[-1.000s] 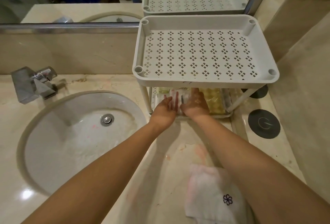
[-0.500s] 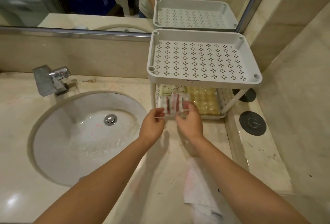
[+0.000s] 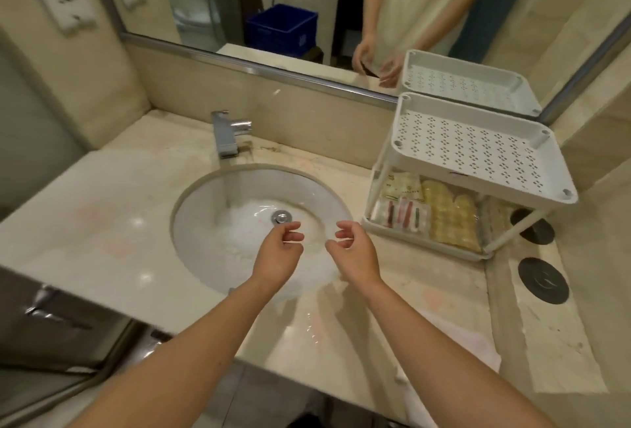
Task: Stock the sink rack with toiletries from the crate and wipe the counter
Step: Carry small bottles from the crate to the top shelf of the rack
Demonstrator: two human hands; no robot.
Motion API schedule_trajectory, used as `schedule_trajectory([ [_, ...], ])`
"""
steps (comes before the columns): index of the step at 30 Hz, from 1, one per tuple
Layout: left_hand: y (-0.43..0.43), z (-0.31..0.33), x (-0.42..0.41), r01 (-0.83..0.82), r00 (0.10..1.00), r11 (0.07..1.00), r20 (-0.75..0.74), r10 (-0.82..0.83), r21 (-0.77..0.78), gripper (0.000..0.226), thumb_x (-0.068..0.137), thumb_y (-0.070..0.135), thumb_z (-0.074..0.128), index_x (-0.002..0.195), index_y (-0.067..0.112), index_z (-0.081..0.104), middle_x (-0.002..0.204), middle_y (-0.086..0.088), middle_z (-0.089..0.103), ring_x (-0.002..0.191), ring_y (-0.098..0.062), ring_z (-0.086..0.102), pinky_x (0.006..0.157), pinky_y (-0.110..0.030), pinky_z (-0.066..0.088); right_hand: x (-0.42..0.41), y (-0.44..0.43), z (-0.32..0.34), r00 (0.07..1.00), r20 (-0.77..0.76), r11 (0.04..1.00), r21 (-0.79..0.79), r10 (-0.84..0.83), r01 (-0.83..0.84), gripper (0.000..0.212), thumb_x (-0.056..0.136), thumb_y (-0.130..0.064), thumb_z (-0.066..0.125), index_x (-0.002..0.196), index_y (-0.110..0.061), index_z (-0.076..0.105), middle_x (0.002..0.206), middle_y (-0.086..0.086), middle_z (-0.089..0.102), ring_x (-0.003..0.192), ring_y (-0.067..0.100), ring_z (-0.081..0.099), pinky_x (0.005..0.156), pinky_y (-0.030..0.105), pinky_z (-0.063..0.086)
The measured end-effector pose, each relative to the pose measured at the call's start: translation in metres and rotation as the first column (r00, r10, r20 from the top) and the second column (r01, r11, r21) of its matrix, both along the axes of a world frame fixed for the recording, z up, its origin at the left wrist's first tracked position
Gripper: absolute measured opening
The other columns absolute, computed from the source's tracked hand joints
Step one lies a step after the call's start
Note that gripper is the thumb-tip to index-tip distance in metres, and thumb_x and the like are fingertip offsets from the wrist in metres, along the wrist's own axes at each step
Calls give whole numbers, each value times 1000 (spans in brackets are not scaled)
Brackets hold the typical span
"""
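A white two-tier perforated rack (image 3: 478,147) stands on the beige counter (image 3: 102,222) at the right, against the mirror. Its top shelf holds nothing. On its lower shelf lie clear toiletry packets (image 3: 403,212) and yellowish packets (image 3: 450,219). My left hand (image 3: 278,258) and my right hand (image 3: 355,253) hover side by side over the near right rim of the sink (image 3: 218,222), fingers loosely curled, holding nothing. A white cloth (image 3: 457,342) lies on the counter under my right forearm. The blue crate (image 3: 280,29) shows only as a reflection in the mirror.
A chrome faucet (image 3: 227,134) stands behind the basin. Two round black discs (image 3: 543,280) sit in the counter strip right of the rack, beside the side wall. The counter's front edge runs below my forearms, with a cabinet handle (image 3: 51,311) at lower left.
Both hands have drawn back from the rack's lower shelf, leaving the red-striped packet there, and now hang over the sink rim. The view has pulled back and tilted up.
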State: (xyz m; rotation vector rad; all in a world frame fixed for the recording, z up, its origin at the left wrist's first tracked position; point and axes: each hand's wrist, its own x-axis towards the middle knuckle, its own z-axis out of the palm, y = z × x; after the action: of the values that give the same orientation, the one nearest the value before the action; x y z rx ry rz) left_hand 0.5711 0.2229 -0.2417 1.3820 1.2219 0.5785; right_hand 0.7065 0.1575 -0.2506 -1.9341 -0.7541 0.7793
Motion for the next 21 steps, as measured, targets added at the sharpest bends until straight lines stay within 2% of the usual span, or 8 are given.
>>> schedule_trajectory([
  [3, -2, 6, -51, -73, 997, 997, 13, 73, 12, 38, 89, 0, 50, 120, 22, 56, 104, 4, 62, 82, -5, 59, 67, -14, 46, -43, 12, 7, 996, 13, 996, 2, 86, -86, 40, 82, -22, 67, 120, -26, 56, 103, -11, 57, 93, 11, 60, 81, 27, 51],
  [6, -7, 11, -110, -143, 990, 990, 3, 143, 23, 39, 88, 3, 50, 119, 27, 54, 107, 8, 61, 79, -4, 58, 63, -12, 44, -95, 19, 15, 983, 14, 983, 0, 183, -183, 41, 81, -22, 67, 120, -26, 55, 106, -10, 56, 94, 13, 61, 81, 29, 50],
  [10, -18, 14, -192, -268, 963, 963, -23, 268, 20, 39, 88, 3, 50, 118, 28, 54, 107, 9, 61, 80, -6, 58, 65, -17, 44, -170, 23, 19, 945, -6, 944, -10, 328, -328, 44, 81, -22, 68, 123, -24, 53, 114, -6, 55, 99, 15, 59, 75, 22, 47],
  [14, -42, 12, -273, -411, 911, 911, -9, 411, 17, 39, 85, -4, 50, 113, 22, 56, 100, 1, 63, 74, -10, 56, 62, -15, 45, -247, 21, 16, 867, -4, 865, -54, 499, -498, 49, 82, -24, 69, 128, -23, 52, 120, -4, 53, 103, 15, 56, 87, 28, 48],
  [16, -56, 9, -312, -475, 880, 879, -6, 476, 28, 40, 84, -6, 52, 115, 18, 57, 98, -1, 64, 76, -12, 56, 66, -19, 45, -286, 17, 15, 816, 9, 814, -63, 578, -577, 50, 82, -24, 70, 128, -22, 52, 121, -3, 53, 100, 14, 56, 84, 25, 46],
  [19, -78, 8, -370, -566, 823, 824, -24, 567, 35, 37, 84, -5, 55, 113, 19, 56, 90, 8, 62, 79, -10, 57, 65, -14, 44, -346, 13, 18, 740, 33, 740, -42, 672, -671, 47, 81, -18, 71, 125, -17, 54, 117, 0, 55, 89, 9, 56, 75, 19, 43],
  [21, -93, 7, -408, -631, 775, 776, -25, 631, 26, 34, 85, -4, 55, 112, 17, 57, 91, 7, 62, 85, -12, 59, 64, -12, 44, -387, 10, 20, 693, 51, 695, -31, 719, -718, 47, 80, -17, 72, 124, -16, 55, 116, 1, 57, 94, 12, 57, 80, 21, 42],
])
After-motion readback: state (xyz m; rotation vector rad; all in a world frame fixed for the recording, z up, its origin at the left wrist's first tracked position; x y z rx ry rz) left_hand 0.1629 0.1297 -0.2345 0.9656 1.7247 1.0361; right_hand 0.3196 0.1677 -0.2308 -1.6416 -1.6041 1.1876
